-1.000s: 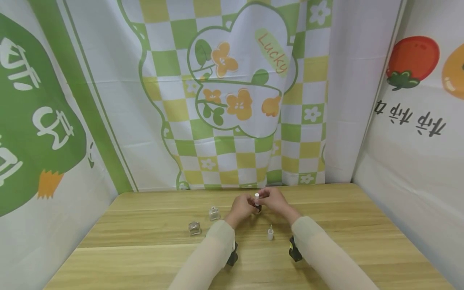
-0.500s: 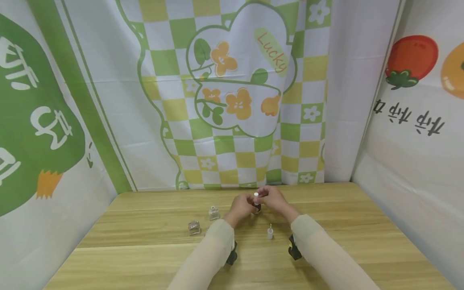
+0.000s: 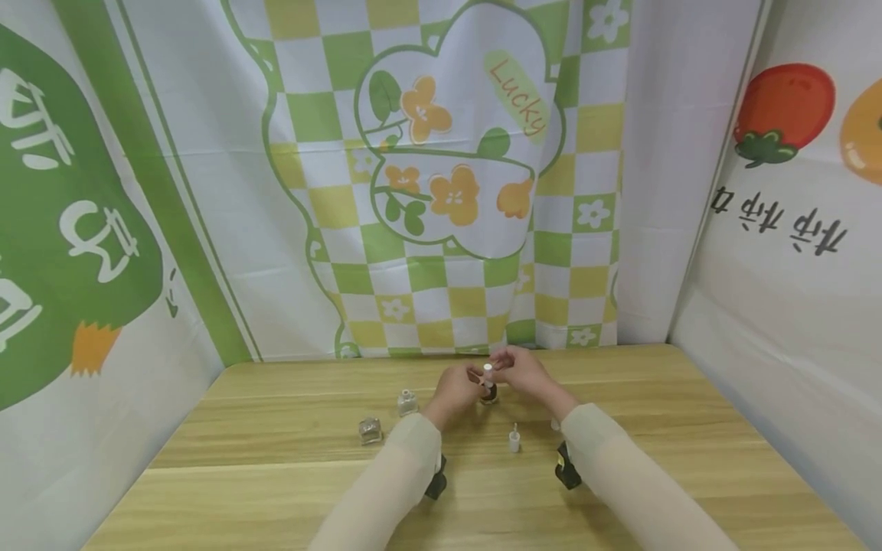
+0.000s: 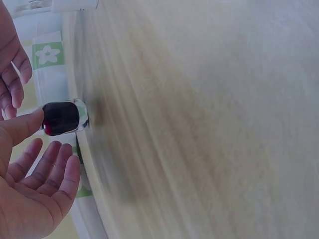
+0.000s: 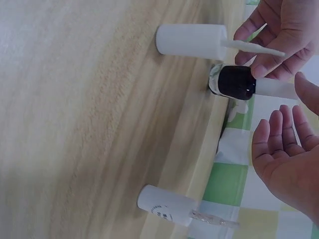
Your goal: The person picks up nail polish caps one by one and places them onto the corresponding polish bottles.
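Note:
A small nail polish bottle (image 3: 489, 395) with dark polish stands upright near the table's back edge, its white cap (image 3: 488, 370) on top. My left hand (image 3: 456, 392) is beside it; in the left wrist view the thumb touches the dark bottle (image 4: 62, 118) while the other fingers lie loosely bent, apart from it. My right hand (image 3: 527, 375) is right of the cap. In the right wrist view the right hand (image 5: 294, 159) is spread, its thumb close to the white cap (image 5: 274, 88) and its fingers off the bottle.
Two clear uncapped bottles, one front (image 3: 370, 431) and one behind (image 3: 407, 402), stand left of my left hand. A white brush cap (image 3: 514, 439) stands brush-up between my forearms. Another brush cap (image 5: 167, 204) shows in the right wrist view. A patterned curtain (image 3: 441, 291) hangs behind the table.
My right hand's fingers have come off the white cap and drawn slightly right. The left fingers have loosened around the dark bottle, which stays in place.

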Available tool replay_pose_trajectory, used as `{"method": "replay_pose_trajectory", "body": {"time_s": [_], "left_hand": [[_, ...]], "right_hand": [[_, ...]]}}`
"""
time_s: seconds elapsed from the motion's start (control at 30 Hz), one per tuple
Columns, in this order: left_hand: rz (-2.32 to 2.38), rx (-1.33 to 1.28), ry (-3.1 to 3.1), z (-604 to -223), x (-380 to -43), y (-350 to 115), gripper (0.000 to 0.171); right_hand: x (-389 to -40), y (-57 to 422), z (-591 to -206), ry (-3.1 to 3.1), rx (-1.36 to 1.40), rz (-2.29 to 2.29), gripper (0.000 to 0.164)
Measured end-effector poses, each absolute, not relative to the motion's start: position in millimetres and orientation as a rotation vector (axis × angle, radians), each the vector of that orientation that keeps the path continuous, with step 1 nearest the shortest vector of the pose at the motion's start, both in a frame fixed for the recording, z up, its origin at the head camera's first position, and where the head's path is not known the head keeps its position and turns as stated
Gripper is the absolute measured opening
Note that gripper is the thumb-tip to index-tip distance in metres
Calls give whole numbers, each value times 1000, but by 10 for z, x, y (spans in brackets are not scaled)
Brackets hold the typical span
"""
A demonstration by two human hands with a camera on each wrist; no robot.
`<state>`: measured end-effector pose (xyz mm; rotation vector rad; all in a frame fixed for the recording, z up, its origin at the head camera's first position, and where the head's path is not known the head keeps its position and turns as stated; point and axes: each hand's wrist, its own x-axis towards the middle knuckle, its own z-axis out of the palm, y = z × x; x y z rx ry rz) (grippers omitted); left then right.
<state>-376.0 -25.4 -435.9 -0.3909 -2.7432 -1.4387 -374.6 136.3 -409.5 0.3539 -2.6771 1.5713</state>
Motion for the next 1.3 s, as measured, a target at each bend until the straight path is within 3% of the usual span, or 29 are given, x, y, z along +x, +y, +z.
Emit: {"method": "replay_pose_trajectory", "body": {"time_s": [0.37, 0.7, 1.3], "left_hand": [[-1502, -414, -2727, -4175, -3687, -357, 37], [-1472, -473, -2686, -4001, -3642, -490, 28], [-1519, -530, -2634, -3767, -3430, -784, 32]], "right_hand": [[-3685, 1516, -3924, -2625, 454, 1656, 34], [-3633, 1690, -3689, -2579, 486, 1665, 40], [-3429, 1967, -3478, -2623, 468, 1585, 45]]}}
